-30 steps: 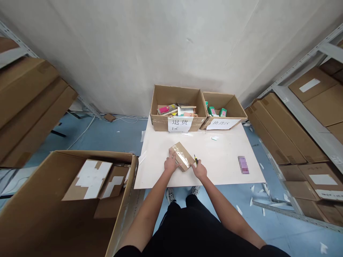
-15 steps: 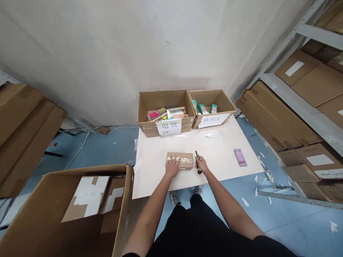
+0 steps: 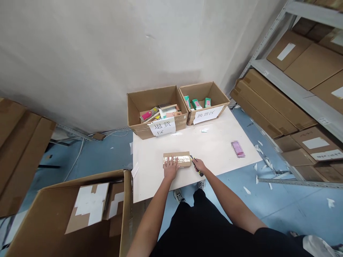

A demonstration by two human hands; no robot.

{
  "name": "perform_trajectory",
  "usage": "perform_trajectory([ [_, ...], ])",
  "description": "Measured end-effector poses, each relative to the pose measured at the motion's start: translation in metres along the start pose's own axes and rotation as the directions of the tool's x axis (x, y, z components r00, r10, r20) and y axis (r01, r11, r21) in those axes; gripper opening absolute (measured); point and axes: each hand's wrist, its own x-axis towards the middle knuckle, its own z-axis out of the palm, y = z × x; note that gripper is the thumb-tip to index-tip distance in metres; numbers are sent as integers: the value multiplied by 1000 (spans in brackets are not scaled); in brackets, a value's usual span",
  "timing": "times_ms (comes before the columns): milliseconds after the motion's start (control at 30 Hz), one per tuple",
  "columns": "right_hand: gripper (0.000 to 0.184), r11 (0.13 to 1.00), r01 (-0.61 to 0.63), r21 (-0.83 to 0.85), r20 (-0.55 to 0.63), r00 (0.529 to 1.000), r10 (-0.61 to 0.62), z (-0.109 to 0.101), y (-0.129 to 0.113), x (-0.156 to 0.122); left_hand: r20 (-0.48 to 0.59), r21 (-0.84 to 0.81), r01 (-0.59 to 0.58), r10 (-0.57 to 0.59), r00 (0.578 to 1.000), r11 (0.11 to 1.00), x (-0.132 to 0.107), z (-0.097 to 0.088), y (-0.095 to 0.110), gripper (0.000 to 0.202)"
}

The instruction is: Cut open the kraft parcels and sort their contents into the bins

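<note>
A small brown cardboard parcel (image 3: 180, 157) sealed with clear tape lies flat on the white tabletop (image 3: 214, 146). My left hand (image 3: 170, 169) rests flat on the parcel's near left part, fingers spread. My right hand (image 3: 199, 165) is closed round a black and yellow utility knife (image 3: 195, 164), whose tip points at the parcel's right end.
Two open cartons with paper labels stand at the table's far edge: the left carton (image 3: 152, 125) holds several small packs, the right carton (image 3: 211, 96) green ones. A pink object (image 3: 238, 149) lies at the right. A large open carton (image 3: 69, 214) stands at my left; shelves of cartons (image 3: 294, 89) line the right.
The parcel was turned from a slant to lie square across the table. My right hand took up the knife and brought its tip to the parcel's right end. The view swung rightwards.
</note>
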Motion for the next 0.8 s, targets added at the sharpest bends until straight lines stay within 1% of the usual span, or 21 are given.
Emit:
perform_trajectory([
  [100, 46, 997, 15, -76, 69, 998, -10, -11, 18, -17, -4, 8, 15, -15, 1000, 1000, -3, 2, 3, 65],
  [167, 43, 995, 5, -98, 102, 995, 5, -16, 32, -26, -1, -1, 15, -15, 1000, 1000, -1, -2, 5, 64],
  [200, 43, 996, -12, -88, 76, 997, 18, -16, 37, -29, 4, -10, 13, -13, 1000, 1000, 0, -6, 5, 64],
  [267, 42, 998, -53, -34, -58, 997, 51, -11, 44, -33, 14, -41, 1, 0, 1000, 999, 7, -18, 3, 66],
  [333, 41, 996, -88, 10, -197, 976, 88, 5, 43, -32, 3, -82, -4, 4, 1000, 997, 16, -32, -2, 67],
  [367, 40, 995, -99, 13, -226, 969, 99, 15, 40, -31, -1, -98, 3, -3, 1000, 995, 20, -39, -6, 67],
  [467, 41, 991, -135, -17, -229, 965, 127, 46, 22, -21, 38, -101, 46, -42, 998, 994, 25, -51, -18, 66],
  [500, 43, 988, -148, -33, -242, 961, 136, 52, 13, -15, 60, -89, 70, -65, 996, 994, 23, -51, -21, 66],
  [567, 48, 980, -176, -91, -286, 947, 143, 57, -8, 3, 71, -58, 144, -140, 988, 988, 14, -49, -24, 65],
  [633, 55, 966, -194, -173, -313, 940, 132, 52, -36, 27, 90, -56, 205, -200, 976, 977, 1, -44, -24, 63],
  [667, 58, 958, -196, -208, -311, 942, 125, 47, -51, 39, 119, -73, 210, -201, 972, 975, -5, -42, -23, 60],
  [733, 59, 951, -164, -262, -282, 955, 87, 37, -80, 60, 182, -119, 179, -155, 971, 977, -16, -41, -21, 51],
  [767, 58, 951, -124, -284, -270, 962, 45, 31, -92, 67, 193, -138, 166, -138, 971, 976, -20, -41, -19, 48],
  [800, 56, 950, -81, -301, -266, 964, -2, 25, -100, 72, 178, -147, 162, -135, 975, 976, -22, -43, -18, 45],
])
